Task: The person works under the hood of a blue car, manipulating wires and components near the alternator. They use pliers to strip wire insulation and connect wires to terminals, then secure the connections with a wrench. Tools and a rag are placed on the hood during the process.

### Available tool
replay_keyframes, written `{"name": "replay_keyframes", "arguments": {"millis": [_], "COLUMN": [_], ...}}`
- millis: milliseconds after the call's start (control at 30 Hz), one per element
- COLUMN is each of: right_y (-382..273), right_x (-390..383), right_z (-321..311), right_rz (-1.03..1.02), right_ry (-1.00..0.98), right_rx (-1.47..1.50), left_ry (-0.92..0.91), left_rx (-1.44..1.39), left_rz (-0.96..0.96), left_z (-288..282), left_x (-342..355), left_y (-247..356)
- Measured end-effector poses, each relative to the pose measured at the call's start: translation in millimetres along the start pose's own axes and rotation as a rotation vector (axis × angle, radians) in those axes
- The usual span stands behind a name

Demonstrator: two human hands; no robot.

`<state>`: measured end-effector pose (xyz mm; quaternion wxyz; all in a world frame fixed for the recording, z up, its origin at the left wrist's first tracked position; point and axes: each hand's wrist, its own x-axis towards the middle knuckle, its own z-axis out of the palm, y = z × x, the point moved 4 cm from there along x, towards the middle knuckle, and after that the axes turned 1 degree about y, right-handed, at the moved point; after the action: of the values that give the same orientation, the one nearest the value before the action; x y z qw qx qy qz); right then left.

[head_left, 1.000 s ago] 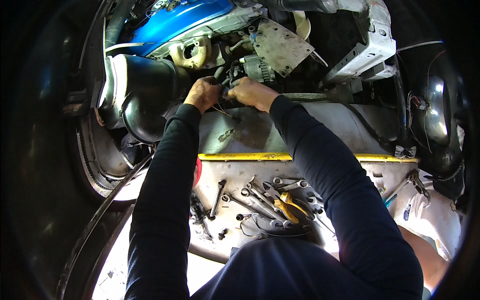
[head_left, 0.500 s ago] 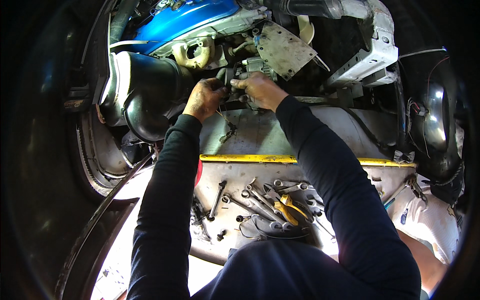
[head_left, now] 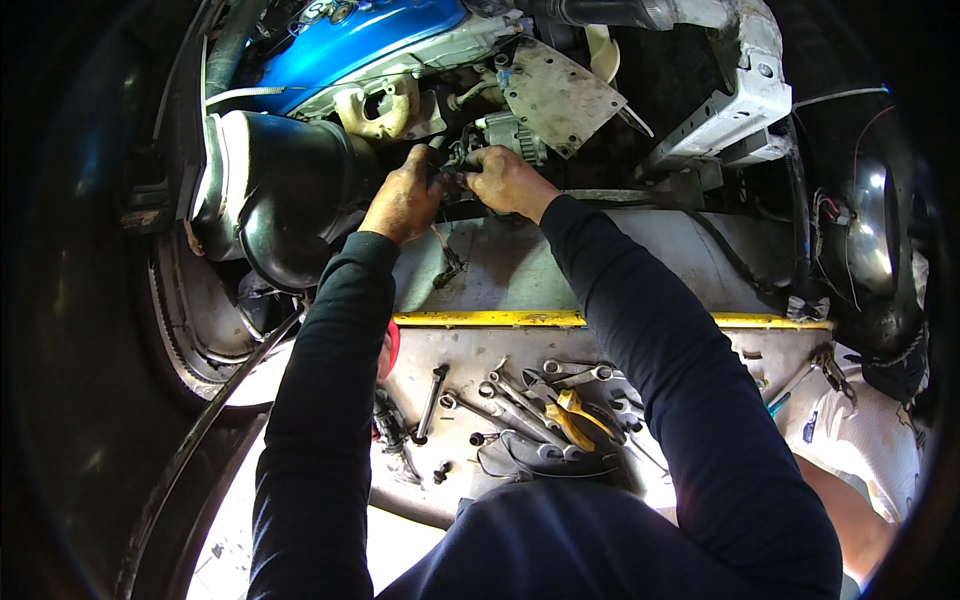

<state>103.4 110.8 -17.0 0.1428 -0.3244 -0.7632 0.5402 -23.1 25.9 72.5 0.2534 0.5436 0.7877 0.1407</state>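
My left hand (head_left: pixel 402 197) and my right hand (head_left: pixel 510 183) almost meet in the engine bay, just in front of a finned metal alternator (head_left: pixel 514 136). Both hands have their fingers curled inward around a small spot among dark parts. What lies between the fingertips is too small and shadowed to make out. A thin wire with a dark connector (head_left: pixel 449 268) hangs below my left hand over a grey metal panel (head_left: pixel 515 265). Above the alternator sits a flat metal plate with holes (head_left: pixel 562 98).
A blue engine cover (head_left: pixel 365 45) lies beyond, with a large black air-filter housing (head_left: pixel 300 190) at left. A yellow-edged ledge (head_left: pixel 480 319) crosses below. Nearer, several wrenches (head_left: pixel 520 410) and yellow-handled pliers (head_left: pixel 575 418) lie on a metal surface. Someone's bare arm (head_left: pixel 850 515) shows at lower right.
My left hand has turned, its fingers now reaching further up beside the alternator. My right hand has shifted slightly left with its fingers curled lower. The whole view has shifted a little.
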Motion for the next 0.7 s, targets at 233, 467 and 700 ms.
{"name": "replay_keyframes", "arguments": {"millis": [233, 467, 700], "right_y": [-10.0, -8.2, -11.5], "right_x": [-2.7, -0.4, 1.3], "right_z": [-4.0, -10.0, -7.2], "right_rz": [-0.033, 0.032, -0.065], "right_ry": [0.048, 0.038, 0.0], "right_rx": [-0.025, 0.076, 0.185], "left_ry": [-0.041, -0.28, -0.295], "left_rx": [-0.11, -0.532, -1.046], "left_rz": [0.003, -0.213, -0.223], "left_z": [7.7, 1.3, 14.6], "left_x": [-1.8, 0.5, -8.4], "left_y": [-8.2, -25.3, -20.9]}}
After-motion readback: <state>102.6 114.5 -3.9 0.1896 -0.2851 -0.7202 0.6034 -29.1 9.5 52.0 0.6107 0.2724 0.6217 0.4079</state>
